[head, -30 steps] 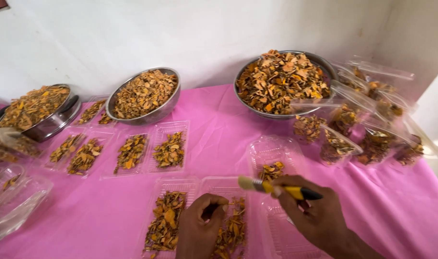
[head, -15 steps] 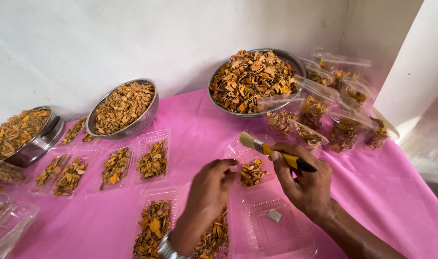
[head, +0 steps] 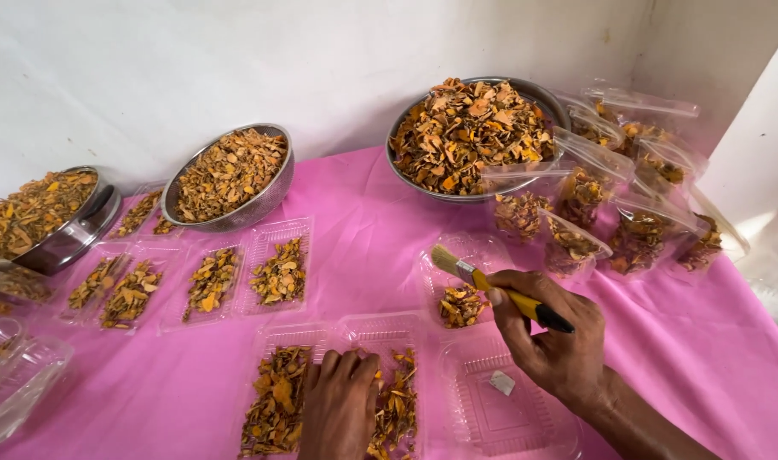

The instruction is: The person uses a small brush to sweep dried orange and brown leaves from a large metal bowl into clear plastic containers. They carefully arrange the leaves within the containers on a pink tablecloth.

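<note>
A pink tablecloth [head: 363, 213] is spread under everything. A large steel bowl [head: 474, 136] heaped with dried orange flakes is set at the back. Left of that bowl a smaller steel bowl [head: 229, 177] is seen; right of it, filled clear bags [head: 636, 204] are clustered.

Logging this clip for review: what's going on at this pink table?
A person is working over clear plastic trays of dried orange-yellow pieces on a pink tablecloth. The right hand holds a yellow-handled paintbrush, bristles above a small tray holding a few pieces. The left hand rests on a filled tray at the front. An almost empty tray lies under the right wrist. Three metal bowls heaped with the same pieces stand behind, with filled clear bags to the right.
</note>
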